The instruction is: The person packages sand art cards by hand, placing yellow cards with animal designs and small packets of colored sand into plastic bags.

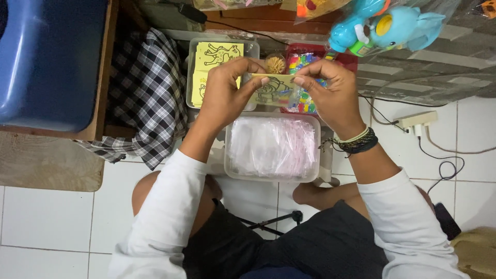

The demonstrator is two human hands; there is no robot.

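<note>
Partly hidden by fingers and a glossy clear sleeve: a small yellow card (272, 90) with a black line drawing, hard to make out. Pinched at its left end by the left hand (226, 93) and at its right end by the right hand (330, 95), held level above a clear tub of plastic bags (272, 147). Just behind, a clear tray of matching yellow cards (217, 57) and a red tray of coloured bits (305, 62), half covered. Cut off at top: a blue toy (385, 26). Open tiled floor (46, 222) to the left.
</note>
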